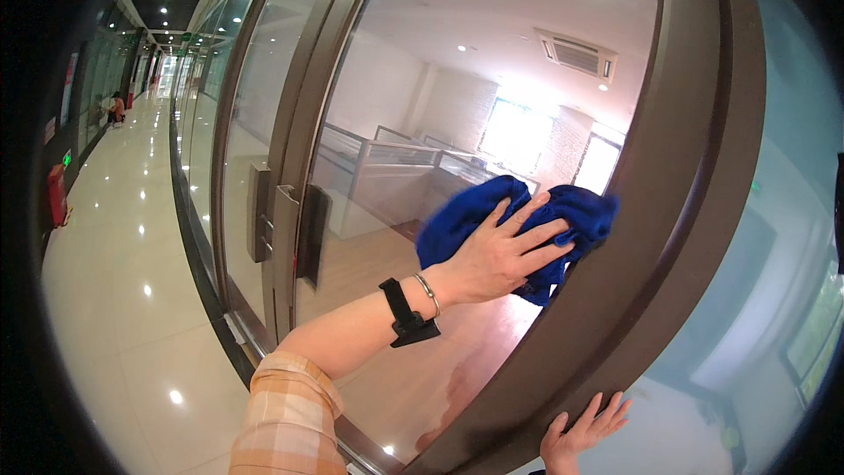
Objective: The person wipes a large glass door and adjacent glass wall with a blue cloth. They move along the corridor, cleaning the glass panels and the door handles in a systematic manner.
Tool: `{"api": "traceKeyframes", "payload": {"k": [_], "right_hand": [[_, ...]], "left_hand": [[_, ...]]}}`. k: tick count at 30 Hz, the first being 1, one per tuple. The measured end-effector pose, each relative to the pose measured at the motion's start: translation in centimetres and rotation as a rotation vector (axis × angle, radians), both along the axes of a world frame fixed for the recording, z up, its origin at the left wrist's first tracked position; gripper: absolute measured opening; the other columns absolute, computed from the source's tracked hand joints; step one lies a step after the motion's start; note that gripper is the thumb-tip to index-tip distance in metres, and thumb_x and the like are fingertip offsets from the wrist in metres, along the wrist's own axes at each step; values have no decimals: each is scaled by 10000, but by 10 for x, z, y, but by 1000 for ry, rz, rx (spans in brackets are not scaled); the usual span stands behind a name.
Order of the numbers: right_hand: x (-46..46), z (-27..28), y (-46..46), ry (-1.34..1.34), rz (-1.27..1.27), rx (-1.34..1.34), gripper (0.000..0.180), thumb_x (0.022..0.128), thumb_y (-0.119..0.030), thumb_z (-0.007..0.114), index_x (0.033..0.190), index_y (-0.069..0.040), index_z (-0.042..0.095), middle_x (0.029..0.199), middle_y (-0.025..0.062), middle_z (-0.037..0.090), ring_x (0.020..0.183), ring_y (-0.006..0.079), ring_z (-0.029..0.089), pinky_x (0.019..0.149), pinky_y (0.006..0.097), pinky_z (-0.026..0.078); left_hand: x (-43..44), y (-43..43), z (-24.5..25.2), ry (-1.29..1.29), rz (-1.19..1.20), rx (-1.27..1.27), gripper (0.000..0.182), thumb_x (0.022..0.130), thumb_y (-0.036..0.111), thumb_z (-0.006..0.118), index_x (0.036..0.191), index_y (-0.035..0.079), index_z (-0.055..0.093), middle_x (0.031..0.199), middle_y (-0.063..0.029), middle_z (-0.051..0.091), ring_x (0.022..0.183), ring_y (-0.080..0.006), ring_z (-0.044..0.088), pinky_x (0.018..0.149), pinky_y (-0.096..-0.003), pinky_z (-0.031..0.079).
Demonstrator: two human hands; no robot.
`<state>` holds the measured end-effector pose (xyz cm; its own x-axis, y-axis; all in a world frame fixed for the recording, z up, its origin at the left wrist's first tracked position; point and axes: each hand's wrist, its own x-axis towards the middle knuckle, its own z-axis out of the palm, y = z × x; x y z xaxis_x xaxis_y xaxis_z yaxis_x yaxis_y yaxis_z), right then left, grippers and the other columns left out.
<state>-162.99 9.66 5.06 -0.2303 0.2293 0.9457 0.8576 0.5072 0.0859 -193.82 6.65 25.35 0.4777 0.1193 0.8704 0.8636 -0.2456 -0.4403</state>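
Note:
My left hand (504, 254) presses a bunched blue cloth (455, 224) against the clear glass door panel (376, 316), close to its brown metal frame (649, 257). Its fingers are spread over the cloth and the thumb is hidden. A silver bangle (428, 293) and a black band (403, 313) circle that wrist, below a rolled-up checked sleeve (290, 415). Lower right, my right hand (583, 432) lies at the outer edge of the same frame with fingers apart, holding nothing.
Left of the panel are door handles (285, 231). A corridor with a shiny tiled floor (125, 316) runs away on the left, with a red box (57, 194) by the wall and a seated person (117, 110) far off. Bluish glass (745, 316) lies right. Office partitions (395, 165) show through the panel.

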Motion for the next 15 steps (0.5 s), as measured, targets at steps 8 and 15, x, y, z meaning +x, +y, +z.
{"api": "traceKeyframes", "payload": {"k": [8, 15], "right_hand": [[-1, -1, -1, -4, 52, 11, 648, 847, -161, 507, 1442, 26, 332, 1513, 298, 253, 1415, 542, 148, 1108, 669, 48], [-5, 7, -9, 48, 57, 28, 578, 900, -303, 556, 1366, 18, 444, 1458, 319, 346, 1328, 576, 297, 1036, 715, 206]], "left_hand": [[-218, -12, 20, -946, 224, 318, 599, 818, 22, 533, 1400, 38, 393, 1363, -217, 481, 1275, -404, 434, 1073, -460, 352], [-114, -3, 18, -572, 133, 212, 559, 752, -30, 515, 1293, 108, 527, 1324, -159, 538, 1273, -396, 457, 1063, -564, 327]]}}
